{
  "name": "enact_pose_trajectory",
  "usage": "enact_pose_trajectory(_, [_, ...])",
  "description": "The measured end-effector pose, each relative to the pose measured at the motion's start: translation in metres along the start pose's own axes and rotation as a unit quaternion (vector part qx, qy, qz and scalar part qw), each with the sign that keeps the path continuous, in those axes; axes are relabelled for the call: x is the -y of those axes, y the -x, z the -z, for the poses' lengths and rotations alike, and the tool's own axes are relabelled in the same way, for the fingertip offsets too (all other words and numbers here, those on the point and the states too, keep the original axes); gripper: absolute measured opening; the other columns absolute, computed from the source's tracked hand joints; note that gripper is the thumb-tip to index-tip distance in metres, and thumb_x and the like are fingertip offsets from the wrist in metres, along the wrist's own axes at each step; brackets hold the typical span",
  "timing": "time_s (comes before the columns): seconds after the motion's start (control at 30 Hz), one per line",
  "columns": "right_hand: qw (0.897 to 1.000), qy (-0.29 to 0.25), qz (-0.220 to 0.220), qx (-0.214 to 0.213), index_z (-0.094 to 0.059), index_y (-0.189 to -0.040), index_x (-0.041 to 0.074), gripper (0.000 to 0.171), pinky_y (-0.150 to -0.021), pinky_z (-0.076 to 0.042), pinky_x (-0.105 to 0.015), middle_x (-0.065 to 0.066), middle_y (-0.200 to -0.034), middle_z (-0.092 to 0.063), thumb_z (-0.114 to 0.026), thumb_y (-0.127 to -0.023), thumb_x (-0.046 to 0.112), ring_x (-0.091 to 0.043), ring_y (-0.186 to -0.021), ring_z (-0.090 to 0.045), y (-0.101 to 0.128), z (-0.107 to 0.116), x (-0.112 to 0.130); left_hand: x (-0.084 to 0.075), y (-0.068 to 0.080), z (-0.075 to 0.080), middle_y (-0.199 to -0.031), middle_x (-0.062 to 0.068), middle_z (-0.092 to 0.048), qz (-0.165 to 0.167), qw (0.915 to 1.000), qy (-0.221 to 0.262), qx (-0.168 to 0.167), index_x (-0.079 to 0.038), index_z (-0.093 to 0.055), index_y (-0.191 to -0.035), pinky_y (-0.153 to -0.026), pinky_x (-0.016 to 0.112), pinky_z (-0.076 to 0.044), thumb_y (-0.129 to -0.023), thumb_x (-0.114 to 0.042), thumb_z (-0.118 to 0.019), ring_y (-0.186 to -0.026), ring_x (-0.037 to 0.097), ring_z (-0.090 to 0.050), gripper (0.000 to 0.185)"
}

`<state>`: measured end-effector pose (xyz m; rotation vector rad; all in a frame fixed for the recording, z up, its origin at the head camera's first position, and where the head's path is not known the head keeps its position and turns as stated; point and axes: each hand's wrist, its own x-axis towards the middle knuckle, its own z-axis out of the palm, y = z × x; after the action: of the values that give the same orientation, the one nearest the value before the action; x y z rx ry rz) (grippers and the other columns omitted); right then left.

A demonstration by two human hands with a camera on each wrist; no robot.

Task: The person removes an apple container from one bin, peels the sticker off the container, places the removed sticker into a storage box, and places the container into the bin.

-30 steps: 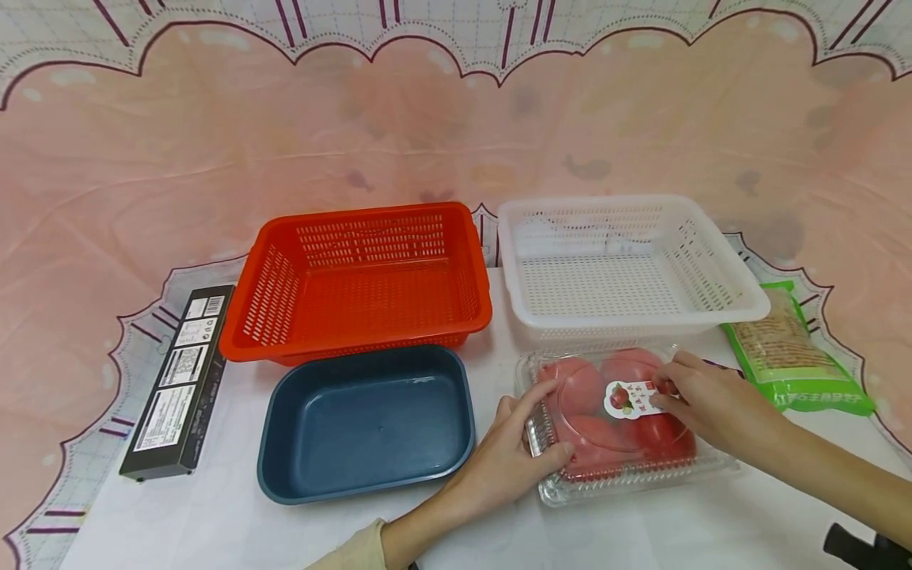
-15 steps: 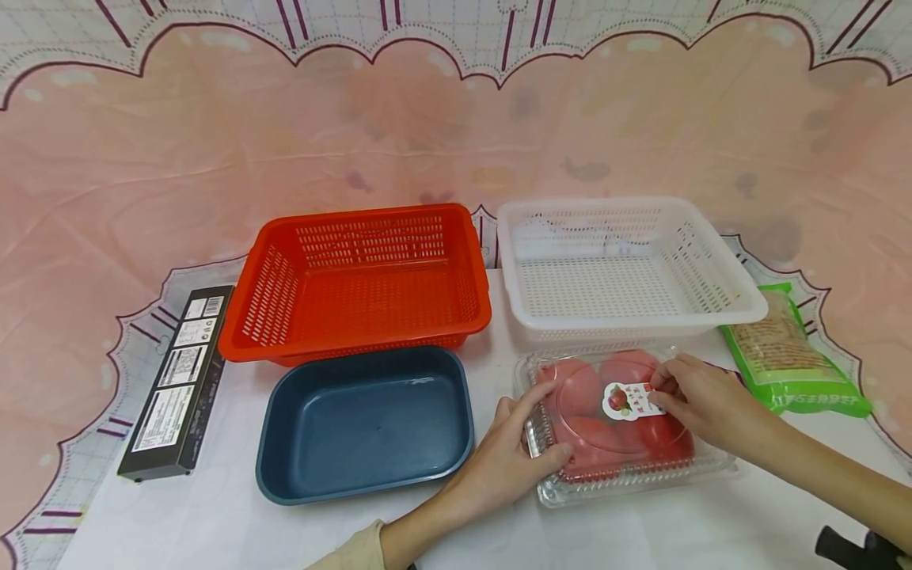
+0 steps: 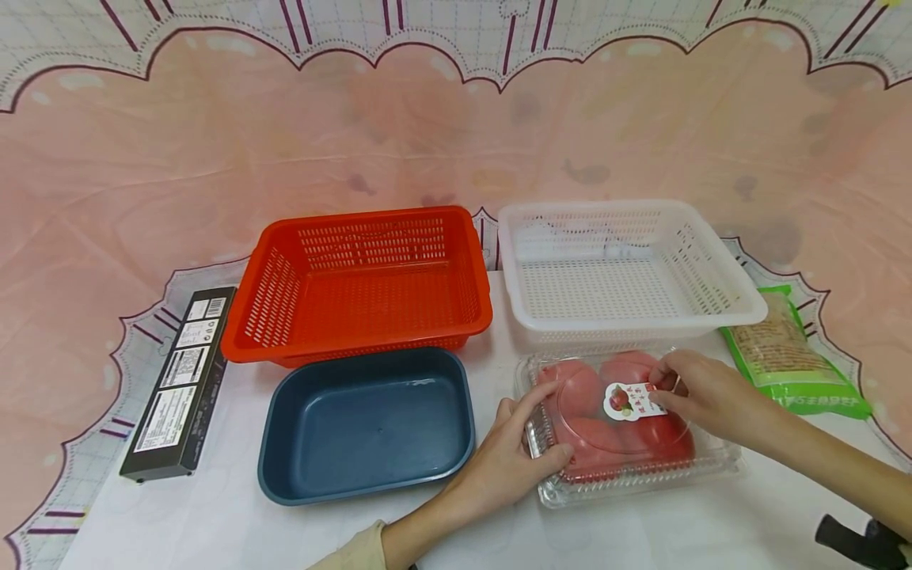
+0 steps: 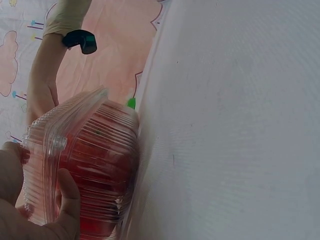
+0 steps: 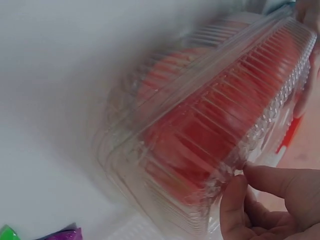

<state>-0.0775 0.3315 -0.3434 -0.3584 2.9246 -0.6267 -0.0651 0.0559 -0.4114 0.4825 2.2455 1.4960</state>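
Observation:
A clear plastic clamshell box of tomatoes sits on the white table at the front right. A white sticker label with a fruit picture lies across its lid. My left hand grips the box's left side, index finger on the lid and thumb lower down; the left wrist view shows the thumb against the ribbed wall. With thumb and forefinger, my right hand pinches at the label's right end. In the right wrist view those fingertips meet at the lid, and the label is hidden.
Behind the box stands a white basket, with an orange basket to its left. A blue tub is left of my left hand. A long black box lies far left, a green packet at right.
My right thumb and forefinger shift slightly at the label's right end. The left hand and the box stay in place.

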Motion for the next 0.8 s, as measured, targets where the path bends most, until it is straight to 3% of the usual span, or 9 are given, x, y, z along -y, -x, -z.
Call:
enact_pose_trajectory(0.17, [1.0,-0.008,0.02,0.017,-0.061,-0.086,0.005,0.016,-0.055,-0.044,-0.02,0.004,-0.077,-0.06,-0.076,-0.079,0.008,-0.001,-0.067,-0.048,-0.004,0.003,-0.003,0.0,0.0,0.0,-0.105,0.0,-0.043,0.001,1.0,0.003,0.001,-0.06,-0.031,-0.138,-0.073,0.031,-0.043,-0.084,-0.049,-0.066,-0.092,0.017,-0.051,0.065])
enact_pose_trajectory(0.47, [0.988,-0.089,0.001,0.123,-0.059,-0.085,0.003,0.011,-0.052,-0.044,-0.021,0.003,-0.072,-0.056,-0.069,-0.085,0.008,-0.003,-0.059,-0.047,-0.014,0.011,-0.007,0.0,-0.001,0.0,-0.105,-0.001,-0.043,0.003,1.0,0.003,-0.001,-0.06,-0.031,-0.138,-0.071,0.031,-0.043,-0.084,-0.049,-0.067,-0.093,0.016,-0.051,0.066])
enact_pose_trajectory(0.8, [0.989,-0.048,-0.006,0.141,-0.056,-0.091,0.001,0.019,-0.054,-0.047,-0.021,0.0,-0.075,-0.058,-0.072,-0.083,0.01,-0.007,-0.062,-0.051,-0.019,0.019,-0.001,0.001,0.0,0.0,-0.106,-0.001,-0.043,0.003,1.0,0.005,0.001,-0.06,-0.031,-0.138,-0.074,0.032,-0.043,-0.084,-0.05,-0.067,-0.095,0.017,-0.051,0.066])
